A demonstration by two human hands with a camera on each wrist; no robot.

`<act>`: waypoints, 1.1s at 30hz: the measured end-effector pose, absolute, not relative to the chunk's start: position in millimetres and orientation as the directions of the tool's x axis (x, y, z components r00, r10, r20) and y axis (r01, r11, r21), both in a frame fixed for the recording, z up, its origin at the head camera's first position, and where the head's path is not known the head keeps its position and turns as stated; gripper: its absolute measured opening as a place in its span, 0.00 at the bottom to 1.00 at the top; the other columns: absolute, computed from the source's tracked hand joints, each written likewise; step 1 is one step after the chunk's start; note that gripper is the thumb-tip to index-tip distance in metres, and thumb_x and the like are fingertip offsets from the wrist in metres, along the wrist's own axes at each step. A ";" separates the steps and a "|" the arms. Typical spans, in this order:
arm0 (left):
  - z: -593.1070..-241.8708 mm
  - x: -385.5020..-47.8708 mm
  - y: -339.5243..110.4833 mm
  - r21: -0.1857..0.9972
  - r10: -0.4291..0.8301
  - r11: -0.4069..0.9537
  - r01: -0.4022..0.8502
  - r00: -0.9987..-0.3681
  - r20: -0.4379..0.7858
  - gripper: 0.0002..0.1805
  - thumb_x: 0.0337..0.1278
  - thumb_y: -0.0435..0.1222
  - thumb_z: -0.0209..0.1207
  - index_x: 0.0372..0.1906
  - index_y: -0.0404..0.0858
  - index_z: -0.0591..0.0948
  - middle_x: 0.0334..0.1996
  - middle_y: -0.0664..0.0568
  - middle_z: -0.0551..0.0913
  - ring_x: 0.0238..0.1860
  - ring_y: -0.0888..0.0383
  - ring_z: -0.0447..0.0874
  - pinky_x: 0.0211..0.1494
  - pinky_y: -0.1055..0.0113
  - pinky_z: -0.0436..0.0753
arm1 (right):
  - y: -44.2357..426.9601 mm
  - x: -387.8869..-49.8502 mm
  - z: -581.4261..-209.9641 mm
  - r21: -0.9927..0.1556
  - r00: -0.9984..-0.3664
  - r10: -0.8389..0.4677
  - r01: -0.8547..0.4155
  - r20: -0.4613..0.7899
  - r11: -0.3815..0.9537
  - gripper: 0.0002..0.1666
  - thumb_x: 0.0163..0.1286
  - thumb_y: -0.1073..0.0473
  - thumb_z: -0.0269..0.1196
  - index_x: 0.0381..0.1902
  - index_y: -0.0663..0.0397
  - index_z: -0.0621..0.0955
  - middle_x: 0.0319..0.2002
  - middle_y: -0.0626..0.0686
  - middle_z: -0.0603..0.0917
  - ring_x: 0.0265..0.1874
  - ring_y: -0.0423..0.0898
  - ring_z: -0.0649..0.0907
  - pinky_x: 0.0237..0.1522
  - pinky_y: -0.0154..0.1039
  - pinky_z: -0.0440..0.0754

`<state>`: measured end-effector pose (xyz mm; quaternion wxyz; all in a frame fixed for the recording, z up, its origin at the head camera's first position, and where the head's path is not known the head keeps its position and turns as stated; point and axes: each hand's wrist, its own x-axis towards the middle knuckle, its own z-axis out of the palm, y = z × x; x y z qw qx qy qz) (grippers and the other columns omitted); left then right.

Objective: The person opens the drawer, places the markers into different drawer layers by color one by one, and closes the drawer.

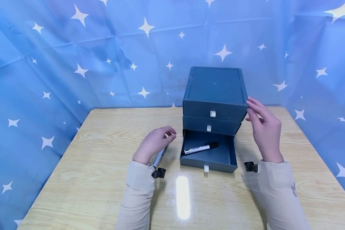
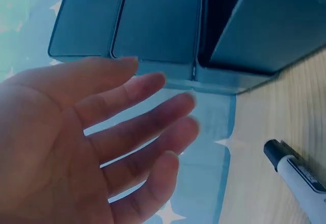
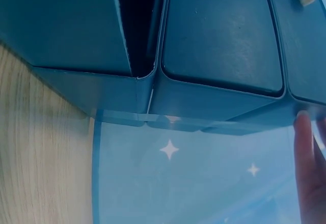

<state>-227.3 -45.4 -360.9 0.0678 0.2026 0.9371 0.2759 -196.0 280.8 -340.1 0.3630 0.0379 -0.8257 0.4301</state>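
Observation:
A dark blue drawer unit with three stacked drawers stands on the table. Its bottom drawer is pulled out, and a white marker with a black cap lies inside. To the left of the unit, my left hand hovers with relaxed fingers and holds nothing. Beneath that hand a second marker lies on the table, partly hidden by the hand in the head view. My right hand touches the upper right side of the unit with its fingertips, its fingers fairly straight.
The light wooden table carries everything. A blue curtain with white stars hangs behind it and at both sides. White pull tabs, such as the bottom one, stick out from the drawer fronts.

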 end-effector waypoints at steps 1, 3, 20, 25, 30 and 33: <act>-361.0 -227.7 -46.0 0.543 0.403 0.769 0.336 -0.915 -0.004 0.12 0.60 0.47 0.50 0.44 0.49 0.78 0.38 0.60 0.78 0.38 0.61 0.75 0.40 0.65 0.74 | 281.2 -196.2 -340.2 -0.682 -0.734 0.249 -0.373 0.632 0.630 0.19 0.64 0.59 0.56 0.53 0.39 0.76 0.55 0.38 0.74 0.43 0.33 0.78 0.34 0.20 0.73; -362.0 -228.5 -46.7 0.535 0.376 0.781 0.323 -0.926 0.011 0.12 0.60 0.46 0.50 0.44 0.49 0.78 0.40 0.58 0.77 0.40 0.59 0.74 0.42 0.64 0.73 | 284.6 -199.3 -343.4 -0.683 -0.734 0.253 -0.369 0.630 0.631 0.19 0.64 0.59 0.56 0.53 0.37 0.76 0.55 0.37 0.74 0.43 0.33 0.78 0.34 0.20 0.73; -386.5 -238.7 -40.9 0.436 0.231 0.874 0.213 -0.973 0.013 0.16 0.58 0.46 0.53 0.49 0.46 0.76 0.43 0.50 0.74 0.43 0.54 0.71 0.40 0.60 0.74 | 268.0 -184.8 -323.5 -0.687 -0.724 0.247 -0.404 0.643 0.604 0.18 0.64 0.62 0.56 0.52 0.46 0.78 0.54 0.43 0.75 0.44 0.35 0.78 0.34 0.20 0.73; -395.4 -241.6 -37.2 0.391 0.191 0.906 0.163 -0.981 -0.034 0.22 0.58 0.47 0.52 0.57 0.48 0.70 0.50 0.48 0.70 0.50 0.51 0.68 0.42 0.57 0.74 | 273.0 -189.1 -330.5 -0.684 -0.727 0.245 -0.396 0.641 0.613 0.18 0.64 0.61 0.56 0.52 0.44 0.77 0.54 0.42 0.75 0.44 0.34 0.78 0.34 0.21 0.73; -401.9 -243.8 -35.2 0.393 0.197 0.905 0.162 -0.979 -0.048 0.26 0.59 0.46 0.51 0.62 0.48 0.65 0.54 0.46 0.68 0.52 0.48 0.66 0.43 0.54 0.74 | 281.1 -196.9 -340.3 -0.684 -0.734 0.251 -0.374 0.631 0.627 0.19 0.64 0.59 0.57 0.52 0.39 0.77 0.55 0.39 0.74 0.43 0.34 0.78 0.34 0.21 0.73; -407.8 -244.4 -35.5 0.385 0.191 0.912 0.144 -0.978 -0.087 0.27 0.59 0.46 0.52 0.63 0.49 0.64 0.55 0.46 0.67 0.52 0.48 0.66 0.43 0.53 0.74 | 279.2 -195.2 -337.8 -0.684 -0.734 0.248 -0.379 0.633 0.623 0.19 0.64 0.60 0.57 0.52 0.41 0.77 0.55 0.40 0.74 0.44 0.34 0.78 0.34 0.21 0.74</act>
